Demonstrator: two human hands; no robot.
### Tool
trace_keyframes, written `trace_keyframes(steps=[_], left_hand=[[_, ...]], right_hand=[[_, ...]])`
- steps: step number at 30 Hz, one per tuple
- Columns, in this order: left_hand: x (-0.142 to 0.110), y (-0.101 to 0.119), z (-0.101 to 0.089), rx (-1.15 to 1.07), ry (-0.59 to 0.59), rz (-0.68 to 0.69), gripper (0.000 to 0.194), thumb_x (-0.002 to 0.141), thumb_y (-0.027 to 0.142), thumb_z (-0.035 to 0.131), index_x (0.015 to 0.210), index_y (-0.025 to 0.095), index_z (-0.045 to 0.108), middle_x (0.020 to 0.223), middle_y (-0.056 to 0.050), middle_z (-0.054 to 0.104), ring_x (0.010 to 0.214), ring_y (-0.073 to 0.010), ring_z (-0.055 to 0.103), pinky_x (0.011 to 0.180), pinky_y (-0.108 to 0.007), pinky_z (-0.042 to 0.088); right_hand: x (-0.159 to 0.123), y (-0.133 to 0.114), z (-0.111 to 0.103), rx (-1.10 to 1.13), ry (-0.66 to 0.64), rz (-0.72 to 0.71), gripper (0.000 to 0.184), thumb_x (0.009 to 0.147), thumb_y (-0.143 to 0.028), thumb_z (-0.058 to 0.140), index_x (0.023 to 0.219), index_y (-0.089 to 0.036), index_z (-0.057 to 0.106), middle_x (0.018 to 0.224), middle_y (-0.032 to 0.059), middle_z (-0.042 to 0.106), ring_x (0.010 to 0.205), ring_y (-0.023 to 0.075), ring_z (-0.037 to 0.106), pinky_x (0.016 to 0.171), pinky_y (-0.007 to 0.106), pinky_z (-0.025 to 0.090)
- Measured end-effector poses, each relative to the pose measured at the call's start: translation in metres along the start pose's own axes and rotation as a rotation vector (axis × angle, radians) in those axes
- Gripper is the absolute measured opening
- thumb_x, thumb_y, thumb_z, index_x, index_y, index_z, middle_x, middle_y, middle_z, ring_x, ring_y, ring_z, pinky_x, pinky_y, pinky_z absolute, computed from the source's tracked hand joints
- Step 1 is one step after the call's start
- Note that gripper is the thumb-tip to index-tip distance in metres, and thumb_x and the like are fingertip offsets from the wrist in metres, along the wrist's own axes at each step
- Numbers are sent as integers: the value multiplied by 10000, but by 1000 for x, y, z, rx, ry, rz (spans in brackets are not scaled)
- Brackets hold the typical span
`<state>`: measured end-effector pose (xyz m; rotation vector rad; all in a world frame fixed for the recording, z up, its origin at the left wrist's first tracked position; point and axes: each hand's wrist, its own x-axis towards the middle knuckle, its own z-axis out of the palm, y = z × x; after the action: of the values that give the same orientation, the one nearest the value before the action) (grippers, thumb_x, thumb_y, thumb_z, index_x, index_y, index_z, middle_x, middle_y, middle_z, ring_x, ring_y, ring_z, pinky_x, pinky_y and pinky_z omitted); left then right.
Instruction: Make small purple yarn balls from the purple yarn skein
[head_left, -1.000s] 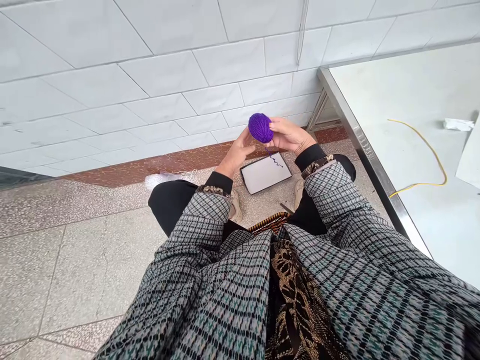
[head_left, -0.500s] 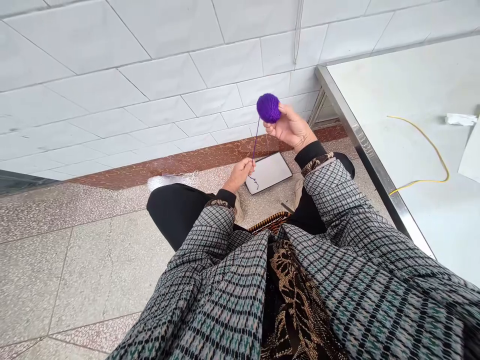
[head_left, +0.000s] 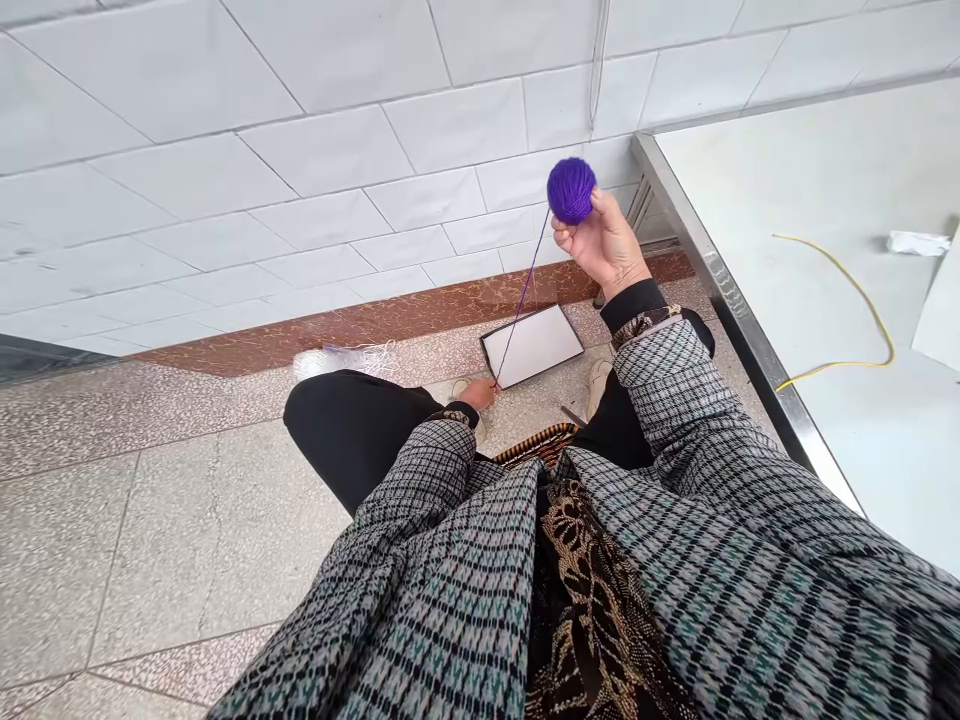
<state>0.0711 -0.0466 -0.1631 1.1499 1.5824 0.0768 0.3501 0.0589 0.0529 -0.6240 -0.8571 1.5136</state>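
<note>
A purple ball of yarn is held up in front of the tiled wall, gripped by the fingers of my right hand. From its lower left side a taut yarn strand runs down to my left hand, whose fingers are closed on it low down by my left knee. Beneath the strand, a shallow white box or tray with a dark rim lies on the floor between my feet. My left fingertips are partly too small to make out.
On my right stands a metal-edged table with a yellow cord and a crumpled white piece on it. A bundle of white strands lies on the floor beyond my left knee. Part of a woven wicker item shows between my legs.
Both hands were together at the yarn ball. My left hand has since drawn the strand down toward me, while my right hand has raised the ball up and to the right.
</note>
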Motion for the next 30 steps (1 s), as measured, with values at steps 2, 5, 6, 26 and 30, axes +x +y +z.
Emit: trace_keyframes(steps=[2,5,6,26,30], left_hand=[[-3,6,-3,-59,45,24,392,1061,414,700,1378,185,680,1400,-133,687,1189,-260,708,1017,-480,636],[-11,20,-21,-171,187,120,200,1025,282,672,958,109,747,953,-134,791,896,-232,744,880,-402,625],[-16,26,-31,-215,250,166,229,1004,241,640,813,134,705,806,-103,770,814,-209,730,848,-360,606],[-58,25,-111,-390,676,401,219,810,160,654,593,185,666,647,1,671,697,-153,608,814,-276,507],[-49,31,-91,-498,562,365,218,828,189,676,611,174,663,643,-9,666,664,-137,593,753,-270,497]], right_hand=[[-1,5,0,21,-14,59,315,1036,-492,707,1025,-227,536,919,-21,648,788,88,630,717,199,558],[-6,10,-1,-34,-40,129,338,993,-479,770,1045,-227,551,902,-23,664,775,97,644,709,197,564],[-8,11,-3,-73,-64,144,359,962,-478,801,1064,-227,566,908,-20,672,782,107,653,694,199,565],[-5,139,-35,-1785,-460,721,672,864,-126,798,1509,-82,612,1507,305,645,1344,413,665,1034,414,552],[-8,149,-34,-1831,-398,700,506,942,-126,743,1432,-45,647,1453,329,639,1346,414,639,1070,430,520]])
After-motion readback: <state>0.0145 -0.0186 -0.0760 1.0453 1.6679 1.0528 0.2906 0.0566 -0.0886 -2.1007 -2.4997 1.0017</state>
